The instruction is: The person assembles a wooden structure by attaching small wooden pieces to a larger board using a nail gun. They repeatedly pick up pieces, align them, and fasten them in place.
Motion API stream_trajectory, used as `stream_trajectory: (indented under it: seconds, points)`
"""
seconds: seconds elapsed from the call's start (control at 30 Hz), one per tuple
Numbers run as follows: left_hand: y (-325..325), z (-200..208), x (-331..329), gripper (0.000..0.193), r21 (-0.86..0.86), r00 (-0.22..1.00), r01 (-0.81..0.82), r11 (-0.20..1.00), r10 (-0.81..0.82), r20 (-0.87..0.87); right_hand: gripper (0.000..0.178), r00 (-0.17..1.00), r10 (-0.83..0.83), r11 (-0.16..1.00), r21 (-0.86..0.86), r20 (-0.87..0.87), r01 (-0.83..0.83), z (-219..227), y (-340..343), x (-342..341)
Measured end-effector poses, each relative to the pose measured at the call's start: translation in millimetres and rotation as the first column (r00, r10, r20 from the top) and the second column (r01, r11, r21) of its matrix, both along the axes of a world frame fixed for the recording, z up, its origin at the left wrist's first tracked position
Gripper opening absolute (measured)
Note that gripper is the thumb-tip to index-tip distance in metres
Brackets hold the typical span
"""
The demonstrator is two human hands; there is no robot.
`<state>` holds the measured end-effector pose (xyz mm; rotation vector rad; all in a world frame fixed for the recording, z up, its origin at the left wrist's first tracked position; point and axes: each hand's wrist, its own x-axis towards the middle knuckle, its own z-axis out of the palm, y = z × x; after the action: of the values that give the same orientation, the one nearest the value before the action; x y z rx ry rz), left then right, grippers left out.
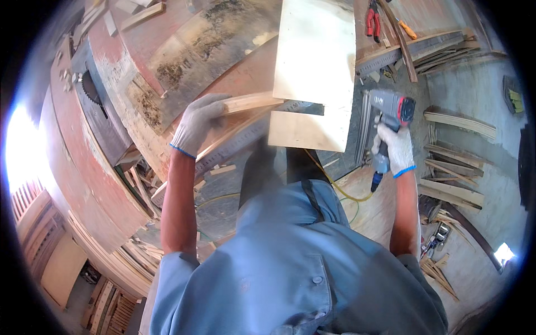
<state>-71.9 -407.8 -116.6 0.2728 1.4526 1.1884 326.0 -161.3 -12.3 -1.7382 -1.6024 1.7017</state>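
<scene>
My left hand (200,121), in a white knit glove with a blue cuff, is closed round the near end of a pale wooden strip (251,102). The strip's far end meets the edge of a light plywood board (315,50), which has a rectangular notch cut into its left side. In my right hand (397,146), gloved the same way, is a grey and black air nail gun (385,105) with a red-rimmed end. It is held right of the board, apart from it. A blue coupling on its handle joins a yellow air hose (352,195).
A circular saw blade (91,88) sticks up through a metal plate on the left. Red-handled pliers (373,21) and an orange-handled screwdriver (407,29) lie at the far right. Wood strips (460,124) are stacked along the right; offcuts (142,15) lie at the far left.
</scene>
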Motion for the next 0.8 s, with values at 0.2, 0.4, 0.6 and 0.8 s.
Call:
stream_trajectory:
  seconds: [0.2, 0.4, 0.6, 0.8]
  points:
    - [35, -10, 13, 0.04, 0.074, 0.989, 0.058, 0.996, -0.067, 0.128, 0.022, 0.996, -0.078, 0.975, -0.215, -0.051, 0.065, -5, -38, 34]
    - [73, -20, 35, 0.033, 0.115, 0.939, 0.12, 0.986, -0.151, 0.309, 0.029, 0.992, -0.068, 0.938, -0.347, -0.11, 0.026, -4, -51, 35]
    - [86, -28, 45, 0.05, 0.154, 0.902, -0.026, 0.988, -0.043, 0.429, 0.028, 0.998, -0.042, 0.951, -0.308, -0.056, 0.022, -1, -50, 30]
    - [79, -46, 53, 0.052, 0.267, 0.922, -0.086, 0.96, -0.025, 0.387, 0.03, 1.0, 0.005, 0.968, -0.252, -0.007, -0.007, 6, -49, 19]
